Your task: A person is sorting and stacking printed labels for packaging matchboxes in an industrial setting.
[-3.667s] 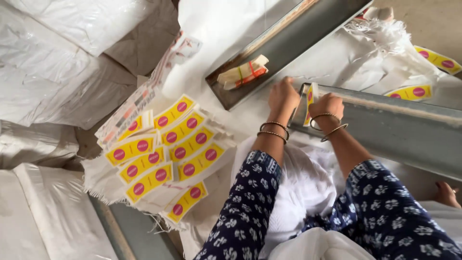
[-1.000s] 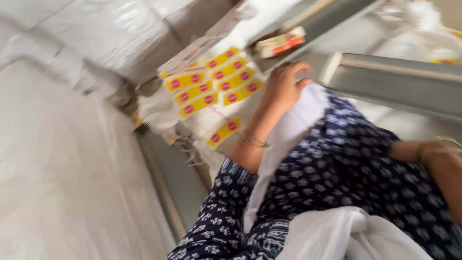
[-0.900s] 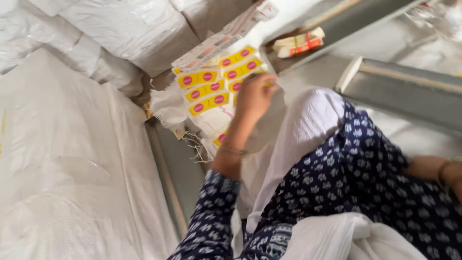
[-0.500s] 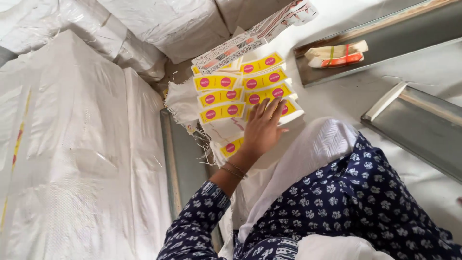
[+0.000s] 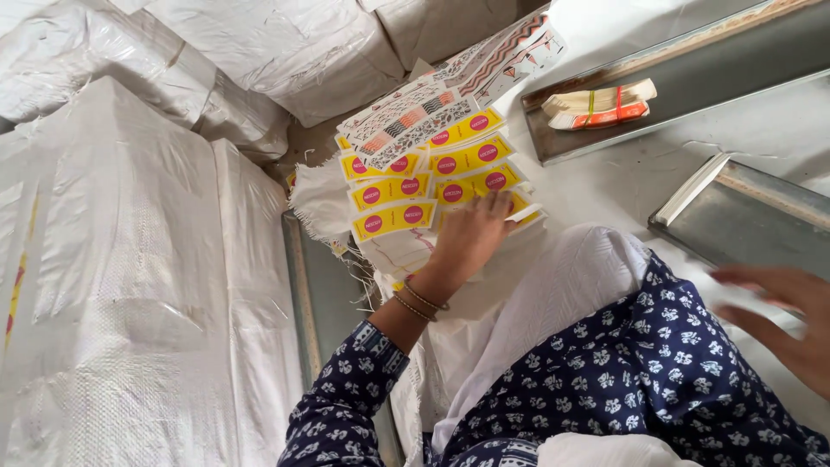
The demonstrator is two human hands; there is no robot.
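This is looking like a packing workshop or small goods store — white woven sacks [image 5: 130,285] are piling up high on the left and across the top, stuffed full and tightly wrapped. Flat yellow packets [image 5: 415,186] with red round marks are lying in neat rows on torn sacking, with patterned printed sheets [image 5: 458,86] fanning out just above them. Long grey metal trays [image 5: 692,69] are running across a pale work surface on the right — one is holding a banded bundle of wrappers [image 5: 601,104]. Stock, bulk sacks, sorting trays: a place of hand packing, not a home.
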